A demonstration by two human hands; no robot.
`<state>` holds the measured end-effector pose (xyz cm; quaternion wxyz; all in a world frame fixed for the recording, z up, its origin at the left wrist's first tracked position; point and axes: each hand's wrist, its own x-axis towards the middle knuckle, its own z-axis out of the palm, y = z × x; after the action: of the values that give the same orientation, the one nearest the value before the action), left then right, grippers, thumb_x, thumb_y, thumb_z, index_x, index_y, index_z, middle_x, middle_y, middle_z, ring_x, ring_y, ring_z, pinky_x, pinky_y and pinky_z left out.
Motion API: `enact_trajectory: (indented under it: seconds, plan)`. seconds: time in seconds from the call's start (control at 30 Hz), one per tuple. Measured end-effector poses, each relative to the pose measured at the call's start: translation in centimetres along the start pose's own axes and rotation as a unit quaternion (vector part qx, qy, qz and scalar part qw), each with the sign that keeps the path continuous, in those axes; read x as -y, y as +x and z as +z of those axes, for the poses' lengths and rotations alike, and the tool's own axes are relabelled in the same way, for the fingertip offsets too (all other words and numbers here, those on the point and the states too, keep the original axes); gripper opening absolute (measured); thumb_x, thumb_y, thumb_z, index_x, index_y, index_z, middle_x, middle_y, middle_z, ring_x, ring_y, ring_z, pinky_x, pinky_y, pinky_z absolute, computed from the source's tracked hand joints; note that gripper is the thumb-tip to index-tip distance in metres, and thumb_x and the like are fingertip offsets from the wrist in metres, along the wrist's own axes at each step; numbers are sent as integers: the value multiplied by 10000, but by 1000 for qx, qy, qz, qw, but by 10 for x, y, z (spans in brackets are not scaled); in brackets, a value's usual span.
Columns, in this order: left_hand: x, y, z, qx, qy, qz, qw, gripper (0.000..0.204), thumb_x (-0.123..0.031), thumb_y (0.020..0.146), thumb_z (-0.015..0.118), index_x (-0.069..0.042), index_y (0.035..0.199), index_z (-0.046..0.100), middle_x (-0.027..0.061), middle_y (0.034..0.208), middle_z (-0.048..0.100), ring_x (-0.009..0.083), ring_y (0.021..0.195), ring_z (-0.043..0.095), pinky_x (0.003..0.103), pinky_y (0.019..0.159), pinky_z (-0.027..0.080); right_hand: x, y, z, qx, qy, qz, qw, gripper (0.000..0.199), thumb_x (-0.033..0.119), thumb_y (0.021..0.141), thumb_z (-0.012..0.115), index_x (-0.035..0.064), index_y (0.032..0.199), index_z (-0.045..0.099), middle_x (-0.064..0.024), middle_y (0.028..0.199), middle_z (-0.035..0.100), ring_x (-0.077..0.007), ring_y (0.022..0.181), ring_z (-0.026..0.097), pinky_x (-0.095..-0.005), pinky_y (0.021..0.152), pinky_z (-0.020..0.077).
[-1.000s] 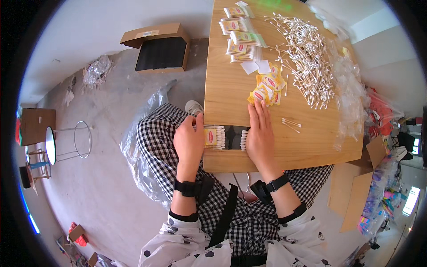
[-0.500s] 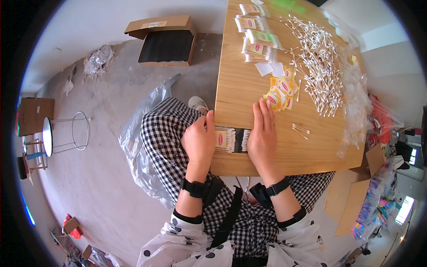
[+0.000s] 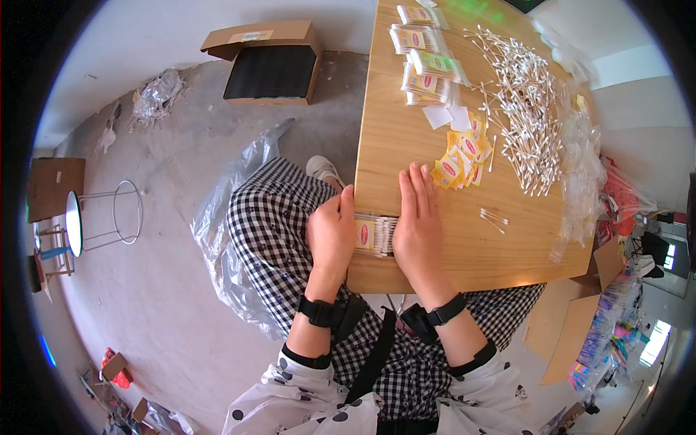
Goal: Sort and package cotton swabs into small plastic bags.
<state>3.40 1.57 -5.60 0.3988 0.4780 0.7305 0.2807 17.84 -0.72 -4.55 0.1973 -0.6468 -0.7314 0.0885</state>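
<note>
At the table's left edge lies a packet of cotton swabs (image 3: 380, 236) with a yellow-and-white label card (image 3: 365, 234). My left hand (image 3: 331, 230) is closed around the packet's left end, and its fingers hide that end. Against the right-hand ends of the swabs rests the edge of my right hand (image 3: 418, 228), its fingers stretched out flat and pointing away from me. Beyond my right hand is a heap of yellow label cards (image 3: 464, 154). A few loose cotton swabs (image 3: 494, 220) lie to its right.
A big pile of loose cotton swabs (image 3: 533, 116) covers the table's right part, beside clear plastic bags (image 3: 578, 181). Filled swab packets (image 3: 428, 65) and white cards (image 3: 438, 116) lie at the far left of the wooden table (image 3: 471, 261). An open cardboard box (image 3: 314, 69) stands on the floor.
My right hand has moved left toward my left hand. The dark gap between the labelled packet and the swabs by my right hand has closed up.
</note>
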Motion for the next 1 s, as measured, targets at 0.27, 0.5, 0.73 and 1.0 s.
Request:
enact_trajectory:
  seconds: [0.27,0.5,0.73,1.0]
  plan:
    - [-7,-2,-2,-20,14,47,999,431,-311,1009,547,33,769,651,230,619,582,386,531,572,439,501,420,10,3,6,-10,33,7,999,541,-39,904,447,-32,1442,394,-206,1536,368,-369,1459,305,-485,1184,294]
    - [-9,-5,-4,-41,58,66,995,452,-300,1018,528,33,730,629,242,626,586,411,551,582,466,510,437,18,3,8,-36,135,13,990,556,-43,890,495,-32,1438,401,-232,1507,393,-392,1439,328,-482,1173,307]
    - [-10,-7,-4,-46,95,86,991,471,-324,1020,508,16,715,625,238,635,601,412,567,600,484,525,451,47,10,24,-86,269,20,959,467,125,997,522,-43,1420,417,-267,1459,431,-431,1396,378,-478,1140,345]
    - [-8,-10,-11,-49,75,92,992,244,-240,976,575,-11,943,654,188,798,653,354,743,638,421,658,490,40,4,8,-91,416,-23,904,515,76,950,581,-10,1435,429,-230,1461,451,-411,1404,377,-488,1158,311]
